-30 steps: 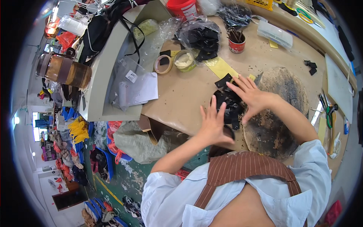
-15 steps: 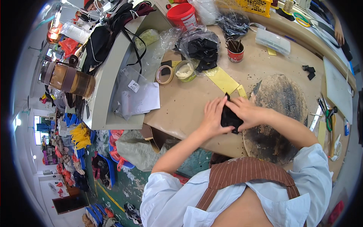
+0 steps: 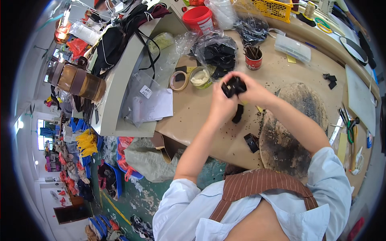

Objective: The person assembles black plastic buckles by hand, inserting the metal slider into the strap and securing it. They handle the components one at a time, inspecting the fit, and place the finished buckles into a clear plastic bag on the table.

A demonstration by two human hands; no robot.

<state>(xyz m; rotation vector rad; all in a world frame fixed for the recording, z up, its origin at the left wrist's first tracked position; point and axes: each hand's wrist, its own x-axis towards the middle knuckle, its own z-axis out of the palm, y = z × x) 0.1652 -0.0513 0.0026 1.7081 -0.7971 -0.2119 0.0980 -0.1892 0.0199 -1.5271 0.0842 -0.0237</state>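
Both hands are raised over the bench, closed around a small bunch of glossy black pieces [image 3: 234,86]; their exact kind is unclear. My left hand [image 3: 222,99] grips it from the left and my right hand [image 3: 253,90] curls round it from the right and far side. Just below the hands lies a short black strip [image 3: 238,114] on the tabletop. Closer to me, a folded black piece [image 3: 252,142] rests beside the worn round board [image 3: 295,124]. Beyond my hands sits a clear plastic bag [image 3: 219,50] full of similar black pieces.
Left of my hands are a tape roll [image 3: 178,80] and a tub with white contents [image 3: 200,77]. A red can of sticks [image 3: 253,58] stands behind. Pliers and other hand tools [image 3: 352,130] lie at the right. Dark crumbs dot the brown bench [image 3: 193,120].
My hands have moved away from me and slightly left, lifting black pieces off the bench. A strip and a folded piece now show on the tabletop where the hands were.
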